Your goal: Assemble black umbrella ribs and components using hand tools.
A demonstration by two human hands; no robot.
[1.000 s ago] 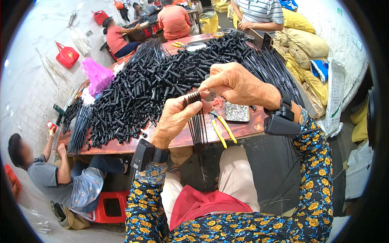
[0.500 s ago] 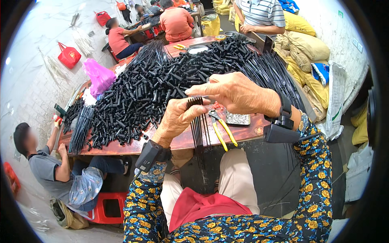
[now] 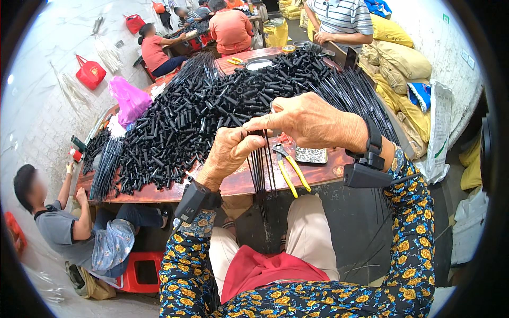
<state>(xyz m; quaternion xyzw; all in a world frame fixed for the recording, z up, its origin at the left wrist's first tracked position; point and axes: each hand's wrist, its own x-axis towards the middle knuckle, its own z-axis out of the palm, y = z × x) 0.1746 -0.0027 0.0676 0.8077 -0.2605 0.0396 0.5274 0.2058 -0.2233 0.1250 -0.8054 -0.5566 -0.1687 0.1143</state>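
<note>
My left hand (image 3: pixel 225 156) pinches a bundle of thin black cables (image 3: pixel 259 172) near its upper ends, and their long tails hang over the table's front edge. From the right, my right hand (image 3: pixel 315 122) reaches across with its index finger against the tops of the cables. Its other fingers are curled, and whatever lies in them is hidden. Just below the hands, cutting pliers (image 3: pixel 282 153) with yellow handles lie on the reddish wooden table (image 3: pixel 238 187). Close by is a shallow tray (image 3: pixel 312 162) of small metal bits.
A wide heap of black tubular parts (image 3: pixel 185 119) covers the table, with more cable bundles (image 3: pixel 360 100) at the right. A pink bag (image 3: pixel 129 100) stands at the left. One co-worker (image 3: pixel 66 228) sits at left; another (image 3: pixel 342 24) stands across. Yellow sacks (image 3: pixel 395 55) line the right wall.
My right index finger has come down over the cable tops, covering ends that showed before. My left hand has shifted slightly left. The co-worker at left has leaned a little left.
</note>
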